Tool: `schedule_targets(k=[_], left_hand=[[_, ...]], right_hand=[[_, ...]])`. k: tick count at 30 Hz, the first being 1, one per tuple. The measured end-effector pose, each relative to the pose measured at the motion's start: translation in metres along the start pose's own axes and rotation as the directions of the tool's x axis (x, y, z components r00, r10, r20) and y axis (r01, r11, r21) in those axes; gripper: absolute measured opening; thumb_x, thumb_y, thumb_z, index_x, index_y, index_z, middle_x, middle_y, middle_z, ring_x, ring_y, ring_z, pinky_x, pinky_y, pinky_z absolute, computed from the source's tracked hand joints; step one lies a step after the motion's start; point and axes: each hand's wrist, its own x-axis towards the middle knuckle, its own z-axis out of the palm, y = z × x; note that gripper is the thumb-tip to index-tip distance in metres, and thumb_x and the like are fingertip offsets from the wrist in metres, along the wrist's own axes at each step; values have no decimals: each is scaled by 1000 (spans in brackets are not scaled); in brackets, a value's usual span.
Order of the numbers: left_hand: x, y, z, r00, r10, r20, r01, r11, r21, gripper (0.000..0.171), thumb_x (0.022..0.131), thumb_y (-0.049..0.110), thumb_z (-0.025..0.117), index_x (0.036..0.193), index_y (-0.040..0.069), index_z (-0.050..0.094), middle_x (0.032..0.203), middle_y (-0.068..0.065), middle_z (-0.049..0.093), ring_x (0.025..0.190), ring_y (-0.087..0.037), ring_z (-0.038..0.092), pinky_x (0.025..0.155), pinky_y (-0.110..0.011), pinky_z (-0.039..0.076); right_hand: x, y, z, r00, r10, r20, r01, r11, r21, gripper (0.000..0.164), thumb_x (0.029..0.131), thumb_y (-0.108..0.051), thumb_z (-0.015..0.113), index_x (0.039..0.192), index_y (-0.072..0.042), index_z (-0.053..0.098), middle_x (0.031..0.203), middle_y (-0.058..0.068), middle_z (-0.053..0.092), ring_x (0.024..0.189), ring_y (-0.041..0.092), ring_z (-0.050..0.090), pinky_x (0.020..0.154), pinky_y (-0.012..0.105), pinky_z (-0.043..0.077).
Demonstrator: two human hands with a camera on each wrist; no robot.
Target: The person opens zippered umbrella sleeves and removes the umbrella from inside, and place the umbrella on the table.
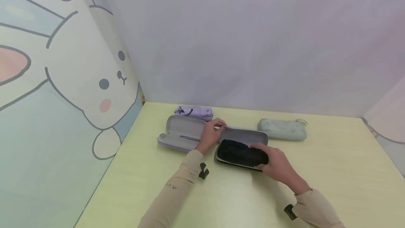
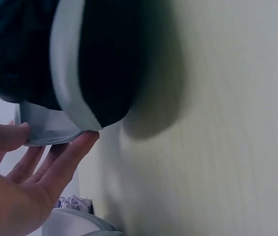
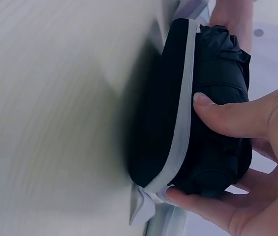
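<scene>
Your right hand is gripping the folded black fabric umbrella in its grey hard case | long axis lying left-right | your left hand, fingers straight, is touching the lid.

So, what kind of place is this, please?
Probably a staged recording booth, not a lived-in room: a pale yellow-green table is enclosed by plain screen walls, one printed with a cartoon rabbit. On it lie only a few cases, among them an open black case and a green pouch.
</scene>
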Motion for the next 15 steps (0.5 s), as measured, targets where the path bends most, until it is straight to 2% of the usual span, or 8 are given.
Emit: schedule_targets(k=[6,11,15], left_hand=[[2,-5,1,1000,5,3,-5,1000,2,8,87,1,64,92,6,67,100,-10,69,88,-24,65,73,-30,52],[4,-8,0,1000,-1,8,1,1000,-3,8,87,1,64,91,7,67,99,-11,69,84,-24,66,72,-30,52],[5,-9,1,1000,-11,11,12,1000,-3,8,87,2,64,91,8,68,99,-10,69,81,-23,67,70,-29,52]], right_hand=[[-2,-2,-19,997,-48,-60,50,998,37,62,63,-2,84,119,-17,62,108,8,67,96,32,63,77,50,48],[3,-4,-37,985,-121,-127,124,992,14,63,61,-3,85,118,-14,62,113,8,65,100,31,62,77,49,49],[12,-5,-52,978,-144,-151,146,989,2,63,61,-1,85,118,-13,62,115,9,64,97,31,61,77,48,47]])
